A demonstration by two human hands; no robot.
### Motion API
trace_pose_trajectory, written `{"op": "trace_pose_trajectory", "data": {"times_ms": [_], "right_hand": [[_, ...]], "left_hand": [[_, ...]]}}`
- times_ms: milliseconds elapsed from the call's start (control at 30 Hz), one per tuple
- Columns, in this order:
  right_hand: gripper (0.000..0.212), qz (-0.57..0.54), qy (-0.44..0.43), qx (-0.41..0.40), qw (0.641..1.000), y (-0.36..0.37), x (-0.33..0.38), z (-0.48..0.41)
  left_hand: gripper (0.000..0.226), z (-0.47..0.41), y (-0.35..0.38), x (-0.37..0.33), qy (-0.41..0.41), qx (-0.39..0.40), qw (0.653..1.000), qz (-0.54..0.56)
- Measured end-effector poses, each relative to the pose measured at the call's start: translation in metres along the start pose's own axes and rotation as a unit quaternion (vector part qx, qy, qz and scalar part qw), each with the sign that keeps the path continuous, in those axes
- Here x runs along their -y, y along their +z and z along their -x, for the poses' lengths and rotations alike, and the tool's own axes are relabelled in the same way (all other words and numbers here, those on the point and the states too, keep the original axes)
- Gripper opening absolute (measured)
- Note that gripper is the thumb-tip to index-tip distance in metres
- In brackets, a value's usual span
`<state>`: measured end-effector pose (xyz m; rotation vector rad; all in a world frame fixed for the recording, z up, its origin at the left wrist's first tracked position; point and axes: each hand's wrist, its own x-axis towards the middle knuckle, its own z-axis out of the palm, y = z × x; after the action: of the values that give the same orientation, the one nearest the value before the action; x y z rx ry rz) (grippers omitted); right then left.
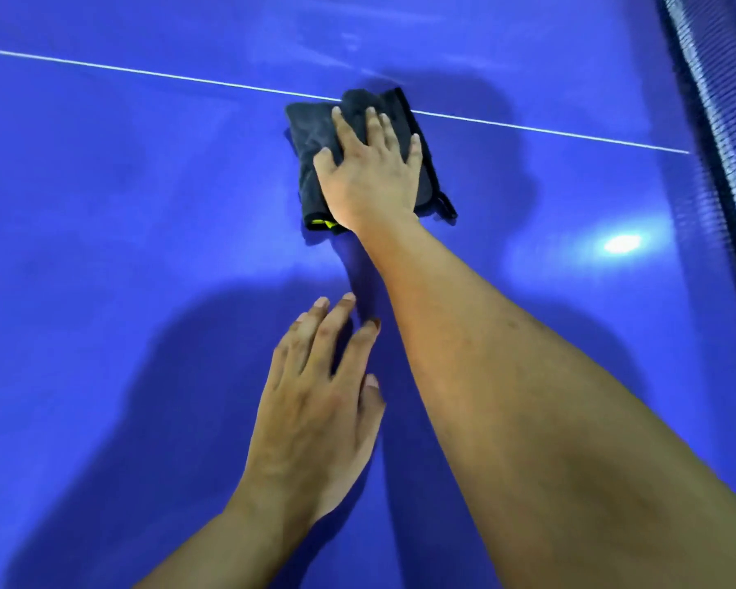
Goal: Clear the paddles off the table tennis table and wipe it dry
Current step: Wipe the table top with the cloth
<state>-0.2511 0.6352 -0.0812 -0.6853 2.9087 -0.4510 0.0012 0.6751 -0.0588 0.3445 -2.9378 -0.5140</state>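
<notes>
A folded dark grey cloth (pixel 315 138) with a yellow tag lies on the blue table tennis table (pixel 124 184), across its white centre line (pixel 145 74). My right hand (pixel 370 172) presses flat on the cloth, fingers spread and straight, arm stretched far forward. My left hand (pixel 315 401) rests flat on the bare table nearer to me, fingers straight and pointing forward. No paddle is in view.
The net (pixel 714 99) runs along the right side, from the top edge downward. A bright light reflection (pixel 621 243) shines on the table surface near the net. My own shadow falls over the near part of the table.
</notes>
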Motion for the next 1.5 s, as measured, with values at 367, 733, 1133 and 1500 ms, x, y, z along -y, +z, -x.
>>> {"op": "trace_pose_trajectory", "data": {"times_ms": [367,733,1133,1500], "right_hand": [[0.061,0.025,0.212,-0.068,0.975,-0.108,-0.324,0.054],[0.068,0.047,0.249,-0.078,0.964,-0.111,-0.346,0.080],[0.070,0.062,0.076,-0.062,0.993,-0.011,-0.073,0.068],[0.062,0.024,-0.130,-0.008,0.991,0.049,0.107,0.116]], "left_hand": [[0.056,-0.035,0.042,-0.082,-0.020,0.071,0.996,-0.043],[0.056,-0.022,0.025,-0.050,-0.033,0.043,0.999,-0.005],[0.058,0.063,-0.032,0.071,-0.070,0.028,0.997,-0.025],[0.054,0.092,-0.037,0.086,-0.032,0.039,0.999,-0.013]]}}
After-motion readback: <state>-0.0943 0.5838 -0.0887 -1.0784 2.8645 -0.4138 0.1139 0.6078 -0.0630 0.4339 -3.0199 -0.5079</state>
